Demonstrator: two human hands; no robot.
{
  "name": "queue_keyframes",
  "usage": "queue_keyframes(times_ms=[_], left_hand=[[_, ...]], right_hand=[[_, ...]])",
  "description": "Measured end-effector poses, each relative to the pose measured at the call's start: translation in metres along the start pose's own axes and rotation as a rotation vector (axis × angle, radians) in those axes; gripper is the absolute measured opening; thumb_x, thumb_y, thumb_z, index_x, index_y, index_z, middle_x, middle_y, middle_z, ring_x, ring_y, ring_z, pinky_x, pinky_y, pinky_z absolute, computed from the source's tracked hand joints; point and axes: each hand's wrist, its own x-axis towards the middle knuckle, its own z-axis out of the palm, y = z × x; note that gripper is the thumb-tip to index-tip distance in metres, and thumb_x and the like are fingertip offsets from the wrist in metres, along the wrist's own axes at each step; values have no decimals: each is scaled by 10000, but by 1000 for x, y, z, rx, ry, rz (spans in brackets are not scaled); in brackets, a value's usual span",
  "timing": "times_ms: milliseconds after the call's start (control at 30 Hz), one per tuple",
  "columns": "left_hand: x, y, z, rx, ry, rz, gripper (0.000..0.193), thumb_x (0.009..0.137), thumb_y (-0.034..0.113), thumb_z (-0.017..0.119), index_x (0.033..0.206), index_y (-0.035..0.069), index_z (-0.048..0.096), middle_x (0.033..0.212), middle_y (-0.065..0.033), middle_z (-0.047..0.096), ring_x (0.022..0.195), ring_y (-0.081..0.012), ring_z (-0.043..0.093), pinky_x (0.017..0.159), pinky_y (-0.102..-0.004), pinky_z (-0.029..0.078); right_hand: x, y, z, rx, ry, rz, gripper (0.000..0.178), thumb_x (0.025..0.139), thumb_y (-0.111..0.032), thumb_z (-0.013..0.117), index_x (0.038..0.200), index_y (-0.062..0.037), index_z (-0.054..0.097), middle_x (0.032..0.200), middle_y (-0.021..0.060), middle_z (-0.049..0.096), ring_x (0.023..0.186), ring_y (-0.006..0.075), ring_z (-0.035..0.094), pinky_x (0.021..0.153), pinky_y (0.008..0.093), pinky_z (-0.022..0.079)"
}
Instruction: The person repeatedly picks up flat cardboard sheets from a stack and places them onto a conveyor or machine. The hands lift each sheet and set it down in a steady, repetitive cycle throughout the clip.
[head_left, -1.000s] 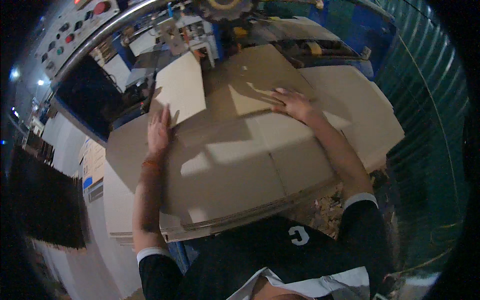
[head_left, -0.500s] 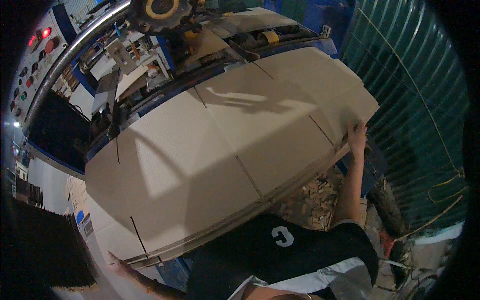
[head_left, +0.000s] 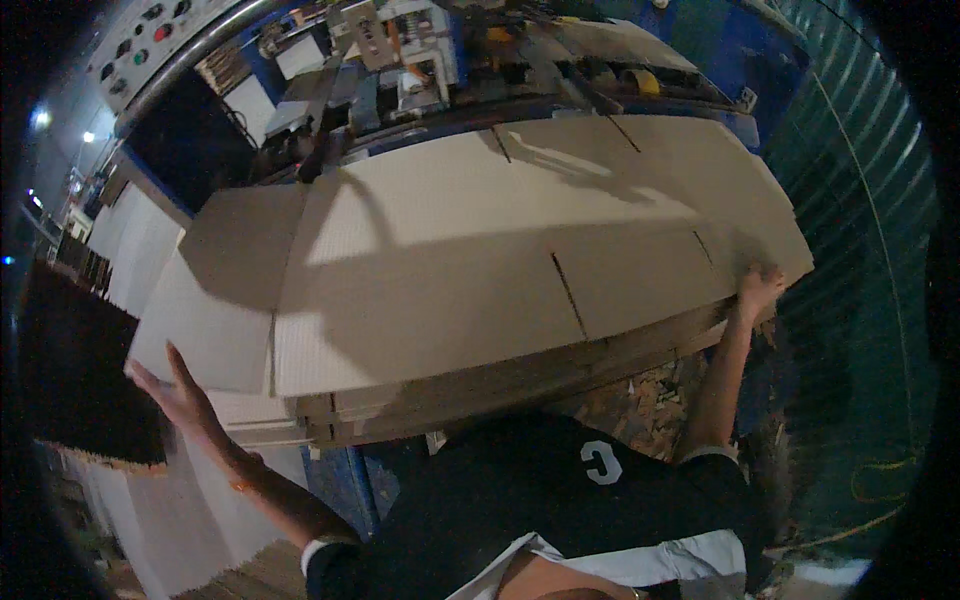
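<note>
A large brown cardboard sheet (head_left: pixel 430 290) with slots and fold lines lies across a stack of cardboard sheets (head_left: pixel 450 400) in front of me. My right hand (head_left: pixel 762 288) grips its near right edge, fingers curled over the top and thumb side hidden. At the left end, my left hand (head_left: pixel 190 400) is open, thumb and fingers spread beside the corner of the sheet's end flap. Whether its fingertips touch the board I cannot tell. The sheet's far edge reaches the machine (head_left: pixel 440 120).
A control panel (head_left: pixel 140 50) with buttons stands far left, by a curved metal bar (head_left: pixel 200 55). Green corrugated metal wall (head_left: pixel 860 200) closes off the right side. Cardboard scraps (head_left: pixel 660 400) lie below the stack's near edge. Dark stacked board (head_left: pixel 85 350) stands at left.
The top sheet's near edge has shifted away from me, baring more of the stack's side. My left hand has moved forward with fingers spread; my right still grips the edge. The view has turned.
</note>
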Motion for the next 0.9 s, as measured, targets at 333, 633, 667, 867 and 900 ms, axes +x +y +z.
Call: queue_keyframes(times_ms=[333,633,667,867,900], left_hand=[[-27,-49,26,-1070,-32,-668,409,848,205,574,1161,-50,514,1166,-146,523,1046,-233,516,896,-378,428],[-141,-4,-1,-658,-485,6,290,834,102,528,1080,-41,585,1152,-186,564,1039,-289,559,896,-384,443],[-139,12,3,-552,-593,307,349,792,67,522,1125,-24,573,1216,-200,525,1118,-321,513,941,-394,409],[-130,69,16,-200,-1066,860,495,745,158,615,1231,105,536,1346,-122,441,1260,-331,388,1058,-469,274],[-129,71,16,-201,-1086,865,486,753,155,601,1232,103,534,1342,-124,444,1259,-331,389,1059,-469,272]], right_hand=[[53,-85,-107,1281,-258,372,414,823,-59,547,1214,19,437,1147,119,538,1015,262,515,873,370,421],[-93,-108,-210,771,-615,-860,499,689,-63,636,1181,-91,553,1199,105,559,1087,281,548,949,416,407],[-98,-115,-210,716,-688,-978,547,653,-46,640,1188,-113,554,1238,97,540,1135,294,521,975,441,393],[-82,-146,-211,507,-955,-1128,313,721,-13,631,1026,-83,636,1150,75,606,1120,281,535,944,412,414],[-79,-148,-209,519,-958,-1146,324,716,-21,641,1033,-90,637,1165,74,597,1129,282,527,946,405,413]])
